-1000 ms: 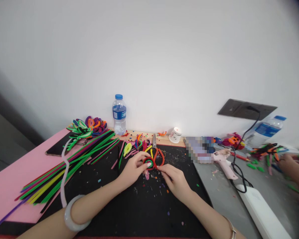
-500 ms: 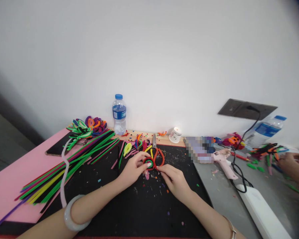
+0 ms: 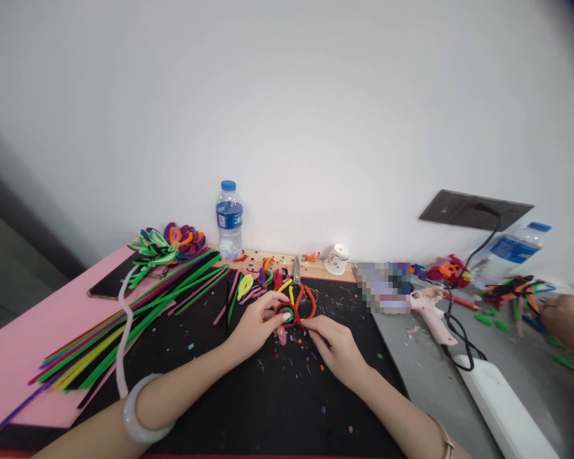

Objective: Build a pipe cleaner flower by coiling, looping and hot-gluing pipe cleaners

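Between my two hands, low over the black mat (image 3: 277, 408), is a red pipe cleaner loop (image 3: 279, 320) with a green ring inside it. My left hand (image 3: 257, 325) pinches its left side, thumb laid across the front. The fingertips of my right hand (image 3: 335, 347) close on the red end at the loop's right side. Just behind, scissors (image 3: 308, 303) with orange-red handles lie on the mat, blades toward the wall. A small pink piece (image 3: 282, 336) shows below the loop. Short yellow pieces (image 3: 291, 294) lie beside the scissors.
Long pipe cleaners (image 3: 138, 325) spread at left, near a phone (image 3: 108, 280). A water bottle (image 3: 229, 220) and paper cup (image 3: 336, 259) stand by the wall. At right are a pink glue gun (image 3: 433, 315), its cord, a white power strip (image 3: 504, 405) and another person's hand (image 3: 569, 319).
My hands and the red loop keep practically the same place and grip. At the far right, the other person's hand has shifted slightly.
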`<state>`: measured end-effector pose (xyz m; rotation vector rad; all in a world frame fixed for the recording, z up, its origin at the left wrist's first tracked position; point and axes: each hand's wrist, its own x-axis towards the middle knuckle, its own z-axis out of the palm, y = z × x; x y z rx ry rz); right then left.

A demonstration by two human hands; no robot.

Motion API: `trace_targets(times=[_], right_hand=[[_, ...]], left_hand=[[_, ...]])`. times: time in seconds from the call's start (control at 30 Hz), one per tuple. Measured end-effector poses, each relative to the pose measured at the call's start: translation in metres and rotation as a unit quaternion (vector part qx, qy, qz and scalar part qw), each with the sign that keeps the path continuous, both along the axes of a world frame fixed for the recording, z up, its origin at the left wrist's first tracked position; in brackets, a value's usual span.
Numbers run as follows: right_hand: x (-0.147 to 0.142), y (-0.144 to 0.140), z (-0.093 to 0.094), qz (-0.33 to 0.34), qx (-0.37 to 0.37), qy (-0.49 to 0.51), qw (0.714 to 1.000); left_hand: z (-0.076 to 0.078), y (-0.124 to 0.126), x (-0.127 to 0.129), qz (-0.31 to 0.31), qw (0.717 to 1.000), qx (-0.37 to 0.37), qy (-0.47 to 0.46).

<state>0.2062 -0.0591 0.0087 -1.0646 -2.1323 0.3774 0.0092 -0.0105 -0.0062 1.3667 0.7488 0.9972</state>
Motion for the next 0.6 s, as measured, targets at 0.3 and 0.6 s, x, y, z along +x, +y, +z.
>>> trace_targets(times=[0.3, 0.6], right_hand=[[-0.0007, 0.0002, -0.0002, -0.007, -0.001, -0.011, 1.000], [-0.0012, -0.0005, 0.0024, -0.008, 0.004, -0.004, 1.000]], left_hand=[[-0.0014, 0.0002, 0.0001, 0.005, 1.000, 0.002, -0.003], [0.0002, -0.0005, 0.0003, 0.000, 1.000, -0.004, -0.002]])
